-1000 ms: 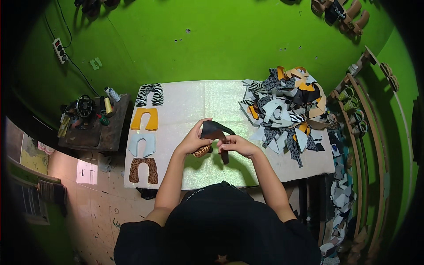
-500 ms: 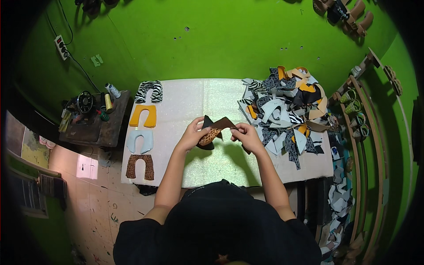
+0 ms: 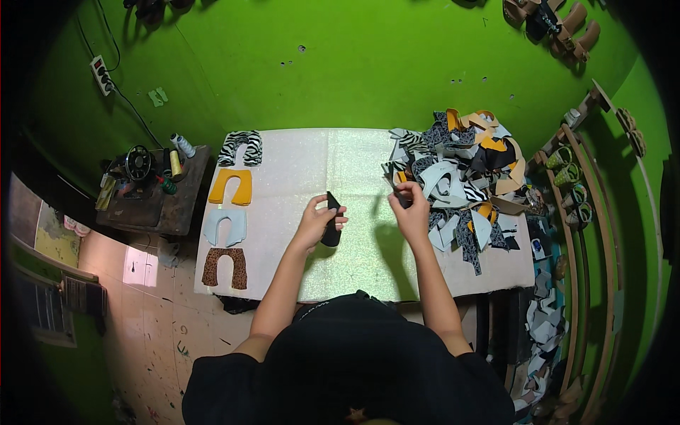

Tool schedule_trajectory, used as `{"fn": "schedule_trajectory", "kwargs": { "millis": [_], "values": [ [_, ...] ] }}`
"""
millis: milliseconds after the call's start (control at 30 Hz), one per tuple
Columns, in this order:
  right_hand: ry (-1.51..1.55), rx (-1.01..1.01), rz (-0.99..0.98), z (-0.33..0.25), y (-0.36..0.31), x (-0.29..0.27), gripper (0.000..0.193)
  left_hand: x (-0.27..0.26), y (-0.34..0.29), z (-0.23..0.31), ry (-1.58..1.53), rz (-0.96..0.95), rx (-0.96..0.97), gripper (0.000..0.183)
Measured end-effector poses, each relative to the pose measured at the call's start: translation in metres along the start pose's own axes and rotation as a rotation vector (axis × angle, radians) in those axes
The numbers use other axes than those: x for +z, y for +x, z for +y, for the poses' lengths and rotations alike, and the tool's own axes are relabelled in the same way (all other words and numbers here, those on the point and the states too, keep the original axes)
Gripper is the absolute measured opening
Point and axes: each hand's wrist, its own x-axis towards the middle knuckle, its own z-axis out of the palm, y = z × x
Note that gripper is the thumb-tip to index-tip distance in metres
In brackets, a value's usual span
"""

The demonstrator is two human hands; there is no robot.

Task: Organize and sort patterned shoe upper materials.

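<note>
Over the middle of the table, my left hand point(image 3: 316, 225) grips a narrow black material piece point(image 3: 331, 230), pinched between thumb and fingers. My right hand point(image 3: 411, 211), further right and close to the scrap pile, has its thumb and fingers closed on a small dark scrap point(image 3: 401, 199); its full shape is partly hidden. Along the table's left side lie horseshoe-shaped pieces in a column: zebra print point(image 3: 230, 156), yellow point(image 3: 244, 191), pale grey point(image 3: 239, 228) and leopard print point(image 3: 237, 282).
A heap of mixed scraps point(image 3: 443, 177) covers the right part of the pale table point(image 3: 283, 163). At left stands a sewing machine point(image 3: 137, 164) with thread spools point(image 3: 175, 163). A wooden rack with green sandals point(image 3: 564, 175) is on the right, before a green wall point(image 3: 368, 64).
My hands have moved apart, the right one toward the scrap pile with a dark scrap. The leopard-print face and brown part seen between them no longer show; my left hand keeps a black piece.
</note>
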Motion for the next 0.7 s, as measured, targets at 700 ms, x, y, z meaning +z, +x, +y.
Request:
{"fn": "schedule_trajectory", "kwargs": {
  "millis": [700],
  "values": [
    [-0.522, -0.464, -0.003, 0.009, -0.057, 0.026, 0.009, 0.003, 0.016, -0.006, 0.002, 0.243, 0.173, 0.032]
  ]
}}
